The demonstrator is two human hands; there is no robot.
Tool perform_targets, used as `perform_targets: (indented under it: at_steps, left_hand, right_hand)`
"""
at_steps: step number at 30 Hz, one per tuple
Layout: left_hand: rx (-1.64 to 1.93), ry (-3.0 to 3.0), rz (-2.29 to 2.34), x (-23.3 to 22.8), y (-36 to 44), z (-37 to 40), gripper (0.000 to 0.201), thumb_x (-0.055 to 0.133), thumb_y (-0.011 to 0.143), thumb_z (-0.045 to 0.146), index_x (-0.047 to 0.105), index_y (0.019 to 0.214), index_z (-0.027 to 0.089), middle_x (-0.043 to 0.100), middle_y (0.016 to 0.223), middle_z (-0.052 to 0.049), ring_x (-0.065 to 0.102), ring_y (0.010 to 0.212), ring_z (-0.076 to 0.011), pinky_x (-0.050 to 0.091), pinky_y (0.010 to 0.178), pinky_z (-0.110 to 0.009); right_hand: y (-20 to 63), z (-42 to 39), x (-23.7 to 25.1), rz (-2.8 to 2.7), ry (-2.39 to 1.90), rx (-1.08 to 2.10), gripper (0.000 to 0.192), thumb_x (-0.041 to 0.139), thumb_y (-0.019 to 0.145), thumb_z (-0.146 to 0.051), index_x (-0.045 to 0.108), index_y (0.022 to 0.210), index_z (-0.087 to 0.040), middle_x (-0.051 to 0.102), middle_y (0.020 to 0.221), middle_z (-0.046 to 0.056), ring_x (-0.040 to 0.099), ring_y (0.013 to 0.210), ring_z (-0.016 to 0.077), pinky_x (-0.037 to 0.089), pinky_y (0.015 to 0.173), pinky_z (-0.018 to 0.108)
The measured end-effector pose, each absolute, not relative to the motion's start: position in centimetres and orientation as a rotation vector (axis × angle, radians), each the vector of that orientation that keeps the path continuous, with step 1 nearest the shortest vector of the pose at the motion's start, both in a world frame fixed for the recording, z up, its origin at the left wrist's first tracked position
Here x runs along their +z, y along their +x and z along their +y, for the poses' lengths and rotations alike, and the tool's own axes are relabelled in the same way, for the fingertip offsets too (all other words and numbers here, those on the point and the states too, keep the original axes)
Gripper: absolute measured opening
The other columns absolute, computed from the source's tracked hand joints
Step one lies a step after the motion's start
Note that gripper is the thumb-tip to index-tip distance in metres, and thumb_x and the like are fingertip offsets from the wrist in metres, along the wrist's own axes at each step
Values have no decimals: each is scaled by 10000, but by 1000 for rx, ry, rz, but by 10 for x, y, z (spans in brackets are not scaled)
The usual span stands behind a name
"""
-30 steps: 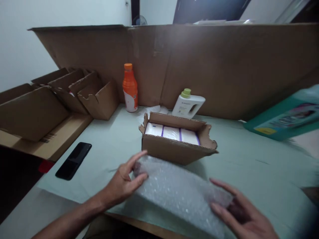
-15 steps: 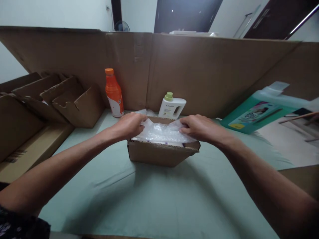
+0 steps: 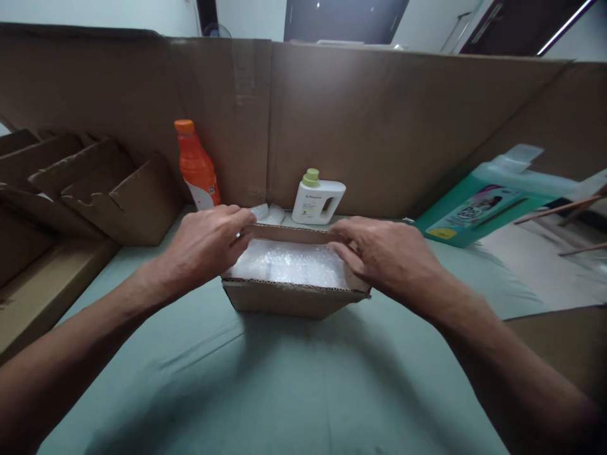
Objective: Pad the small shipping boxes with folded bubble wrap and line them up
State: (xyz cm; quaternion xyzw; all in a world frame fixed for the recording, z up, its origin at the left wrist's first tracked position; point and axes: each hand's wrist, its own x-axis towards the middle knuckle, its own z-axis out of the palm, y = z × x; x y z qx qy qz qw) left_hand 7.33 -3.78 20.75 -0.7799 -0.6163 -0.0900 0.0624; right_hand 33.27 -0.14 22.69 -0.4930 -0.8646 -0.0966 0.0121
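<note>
Bubble wrap [image 3: 298, 260] sits in the open carton [image 3: 289, 300], toward the far edge of the green-covered table [image 3: 284, 392], and I'd press it down evenly from both ends so nothing bunches. Left hand [image 3: 208, 240] and right hand [image 3: 391, 253] are half-curled at the carton's ends, can't tell if they're pinching anything. Cardboard screen [image 3: 379, 114] walls off the far edge, dimmish room [image 3: 251, 19] behind.

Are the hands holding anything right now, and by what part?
Cannot tell: the left hand and right hand are at opposite ends of the box and its bubble wrap; any grip is unclear.
</note>
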Motion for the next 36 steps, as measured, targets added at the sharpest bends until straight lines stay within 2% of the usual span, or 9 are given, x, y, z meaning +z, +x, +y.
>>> perform_targets:
  at_steps: [5,9,12,15,18,21,24,29,36]
  left_hand:
    - [-178,-2879,-1974,197,71,-13,330,447,890,267,756,976,191,737,815,-42,651,699,-187,486,674,-290]
    - [-1106,-2683,-2100,202,57,-42,298,518,908,355,737,1040,201,754,905,-33,674,785,-172,519,706,-275]
    - [-1647,-2052,-2142,185,44,-90,238,598,897,385,724,1007,215,744,863,-21,671,783,-174,540,725,-288]
    - [-1637,-1947,-2305,142,45,-121,421,658,835,425,662,1199,213,728,1110,-65,678,939,-229,560,856,-370]
    - [-1600,-2175,-2437,93,64,-121,692,701,773,436,516,1394,194,584,1408,-138,587,1221,-316,477,1048,-489]
    - [-1867,-2259,-2422,61,89,-105,673,670,793,365,481,1405,157,562,1422,-167,520,1315,-327,411,1115,-512]
    - [-2114,-2146,-2426,43,104,-98,687,674,795,291,450,1431,159,588,1382,-166,525,1310,-324,421,1108,-494]
    - [-2133,-2053,-2492,39,98,-129,658,685,801,329,477,1404,166,615,1326,-168,538,1289,-339,442,1079,-509]
    - [-2188,-2079,-2349,94,93,-118,677,679,814,377,449,1418,176,603,1350,-154,570,1250,-314,487,1038,-473]
  right_hand:
    - [332,23,219,-2874,-1336,441,311,448,939,-233,751,1010,-228,771,947,42,700,846,192,491,735,268]
    - [363,0,222,-2526,-1235,416,336,451,951,-330,742,1095,-243,763,1104,46,701,982,242,528,837,349]
    - [402,-33,206,-2129,-1366,330,288,528,909,-433,757,985,-276,781,932,49,720,835,256,560,719,368]
    - [420,-49,166,-1972,-1502,474,272,614,817,-490,749,944,-291,782,875,53,712,705,256,565,607,369]
    - [405,-48,123,-2022,-1525,669,338,649,733,-524,727,898,-240,786,869,79,711,677,273,576,608,390]
    - [381,-44,93,-2006,-1513,700,358,619,726,-579,677,725,-226,773,757,99,722,684,310,568,607,398]
    - [372,-45,77,-1938,-1544,672,372,617,717,-598,655,683,-229,765,710,109,724,672,340,550,567,393]
    - [364,-65,77,-1922,-1554,639,369,601,713,-589,647,638,-230,744,651,101,704,612,333,519,513,380]
    - [354,-76,127,-1802,-1554,550,362,633,693,-608,588,681,-249,717,630,78,661,579,281,495,513,367]
